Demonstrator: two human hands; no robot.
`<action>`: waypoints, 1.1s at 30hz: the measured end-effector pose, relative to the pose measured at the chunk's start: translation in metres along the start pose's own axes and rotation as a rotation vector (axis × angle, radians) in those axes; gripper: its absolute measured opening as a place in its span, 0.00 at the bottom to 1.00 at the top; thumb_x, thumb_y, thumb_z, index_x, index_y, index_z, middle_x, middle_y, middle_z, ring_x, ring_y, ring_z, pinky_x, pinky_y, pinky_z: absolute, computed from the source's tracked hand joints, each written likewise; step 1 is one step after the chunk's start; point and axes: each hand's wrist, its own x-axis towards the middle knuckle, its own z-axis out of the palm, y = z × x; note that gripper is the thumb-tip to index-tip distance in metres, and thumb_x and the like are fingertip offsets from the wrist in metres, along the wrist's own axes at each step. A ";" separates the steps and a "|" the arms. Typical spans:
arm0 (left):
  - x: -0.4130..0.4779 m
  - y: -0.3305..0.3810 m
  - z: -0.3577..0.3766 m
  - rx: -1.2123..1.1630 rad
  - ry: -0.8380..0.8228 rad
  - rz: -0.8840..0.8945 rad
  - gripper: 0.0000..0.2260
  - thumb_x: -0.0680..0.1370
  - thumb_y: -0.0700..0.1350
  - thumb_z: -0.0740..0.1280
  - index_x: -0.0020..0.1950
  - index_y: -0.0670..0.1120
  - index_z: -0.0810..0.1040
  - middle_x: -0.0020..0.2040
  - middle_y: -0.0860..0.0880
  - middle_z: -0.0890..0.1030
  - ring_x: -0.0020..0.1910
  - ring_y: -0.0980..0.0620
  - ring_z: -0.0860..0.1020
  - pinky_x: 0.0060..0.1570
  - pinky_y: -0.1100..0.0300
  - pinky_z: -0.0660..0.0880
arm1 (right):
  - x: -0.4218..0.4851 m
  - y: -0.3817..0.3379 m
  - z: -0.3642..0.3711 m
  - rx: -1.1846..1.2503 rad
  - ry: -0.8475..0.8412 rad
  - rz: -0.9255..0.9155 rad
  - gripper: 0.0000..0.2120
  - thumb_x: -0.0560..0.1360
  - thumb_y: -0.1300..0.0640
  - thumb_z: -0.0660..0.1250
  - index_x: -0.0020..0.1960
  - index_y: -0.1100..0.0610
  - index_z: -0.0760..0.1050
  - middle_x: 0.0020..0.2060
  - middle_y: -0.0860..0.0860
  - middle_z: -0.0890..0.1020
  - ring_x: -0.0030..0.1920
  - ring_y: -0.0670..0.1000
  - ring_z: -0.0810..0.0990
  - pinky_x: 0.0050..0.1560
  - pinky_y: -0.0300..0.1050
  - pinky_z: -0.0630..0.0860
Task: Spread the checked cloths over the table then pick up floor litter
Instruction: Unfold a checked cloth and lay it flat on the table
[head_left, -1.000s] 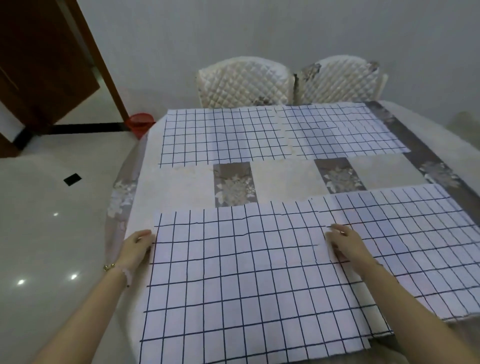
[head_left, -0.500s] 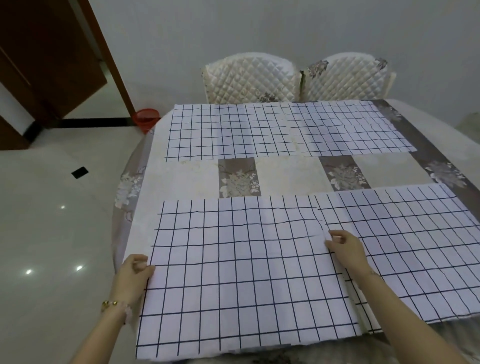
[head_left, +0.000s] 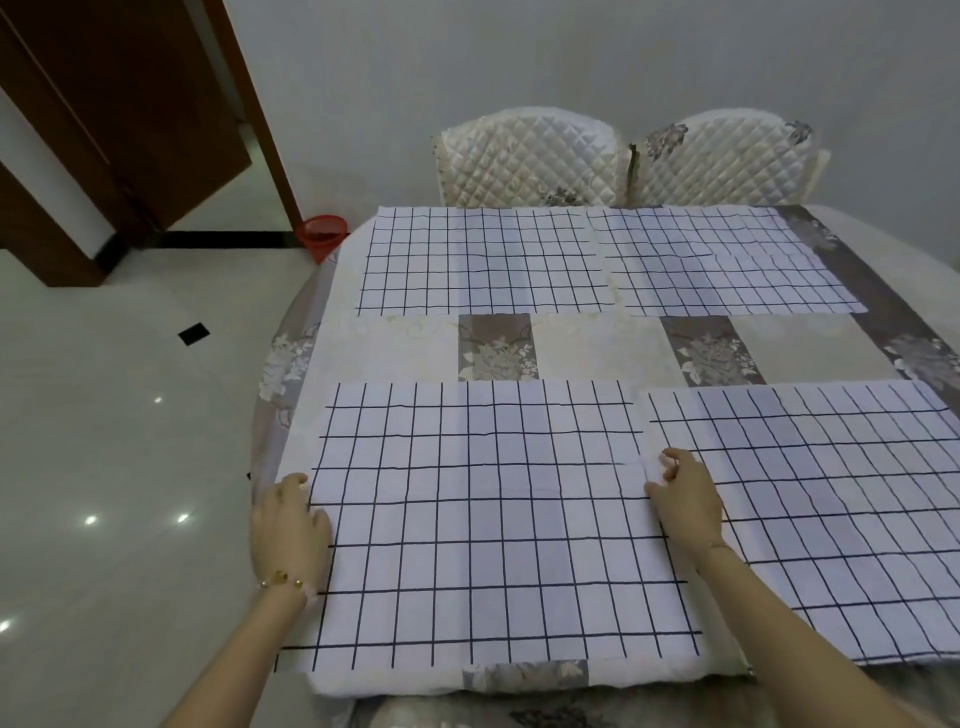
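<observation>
The lower-left cloth (head_left: 483, 519), lower-right cloth (head_left: 831, 493), upper-left cloth (head_left: 483, 260) and upper-right cloth (head_left: 727, 265) were white with a dark navy grid. The tablecloth (head_left: 395, 348) was cream with grey-brown floral panels. The left chair (head_left: 530, 156) and right chair (head_left: 727, 156) were cream, quilted in diamonds. The bin (head_left: 321, 236) was red, the door (head_left: 130, 104) dark brown, the floor (head_left: 104, 441) glossy white, the bracelet (head_left: 283, 579) gold.

Table (head_left: 597, 348): 4 checked cloths (head_left: 483, 519) lying flat, bare strip open between the 2 rows. Far edge: 2 quilted chairs (head_left: 530, 156) close against it. Left side: open floor (head_left: 104, 441); red bin (head_left: 321, 236) near door (head_left: 130, 104).
</observation>
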 end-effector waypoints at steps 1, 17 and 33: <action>-0.005 0.003 0.003 0.084 0.033 0.086 0.16 0.68 0.32 0.66 0.55 0.39 0.76 0.53 0.38 0.78 0.53 0.36 0.75 0.50 0.45 0.73 | -0.004 0.000 0.001 -0.083 0.037 -0.055 0.22 0.73 0.62 0.67 0.67 0.60 0.69 0.59 0.59 0.74 0.55 0.58 0.74 0.50 0.48 0.71; -0.063 0.039 0.073 0.354 -0.361 0.712 0.25 0.81 0.54 0.41 0.70 0.48 0.68 0.70 0.50 0.71 0.70 0.51 0.63 0.70 0.52 0.50 | -0.079 -0.051 0.086 -0.376 -0.179 -0.912 0.16 0.73 0.54 0.63 0.58 0.53 0.80 0.57 0.48 0.82 0.56 0.49 0.82 0.57 0.49 0.78; -0.066 0.037 0.079 0.341 -0.324 0.701 0.25 0.80 0.55 0.42 0.73 0.50 0.63 0.74 0.50 0.65 0.73 0.51 0.58 0.69 0.49 0.52 | 0.043 -0.048 0.032 -0.497 -0.199 -0.429 0.27 0.78 0.51 0.47 0.75 0.60 0.58 0.76 0.57 0.60 0.75 0.58 0.57 0.73 0.59 0.56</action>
